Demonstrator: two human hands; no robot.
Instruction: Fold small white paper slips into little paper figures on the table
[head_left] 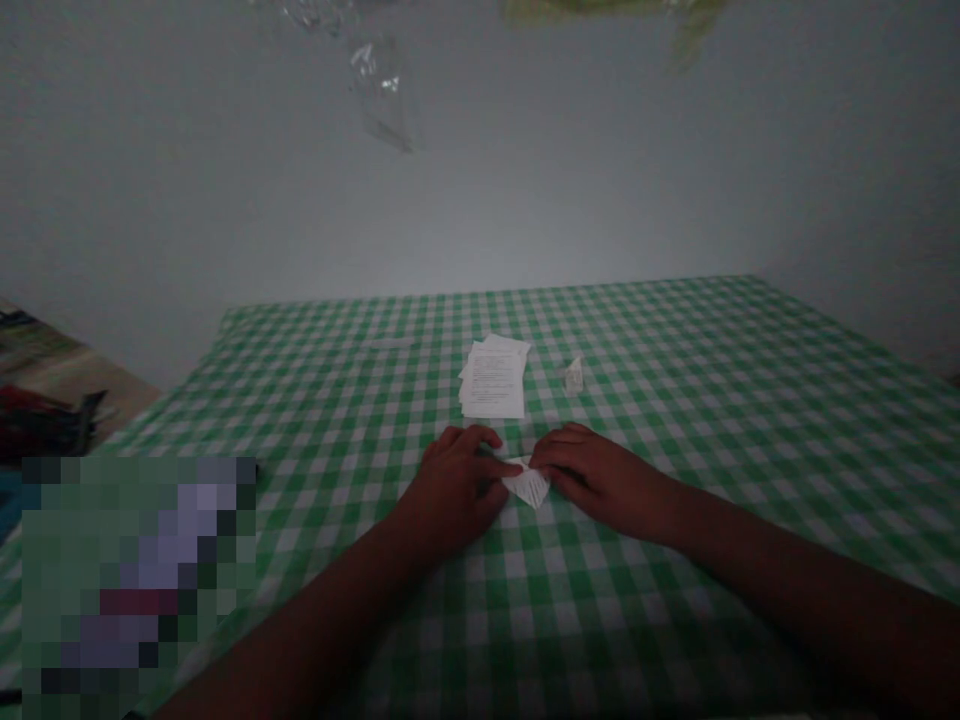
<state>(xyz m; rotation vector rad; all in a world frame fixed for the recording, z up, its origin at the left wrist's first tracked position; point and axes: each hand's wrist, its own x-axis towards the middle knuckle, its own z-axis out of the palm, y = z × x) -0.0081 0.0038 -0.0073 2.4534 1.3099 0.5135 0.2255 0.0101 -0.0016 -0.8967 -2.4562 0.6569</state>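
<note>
The left hand (pixel 454 490) and right hand (pixel 604 480) are bare, as are both forearms (pixel 315 615), all too shadowed for nails or creases to show

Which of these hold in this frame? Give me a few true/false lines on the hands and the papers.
1. The left hand and right hand both touch the folded paper. True.
2. The right hand rests on the paper stack. False: the stack lies apart, beyond both hands.
3. A small scrap of paper lies to the right of the stack. True.
4. The cloth under the papers is plain blue. False: it is green-and-white gingham.
</note>
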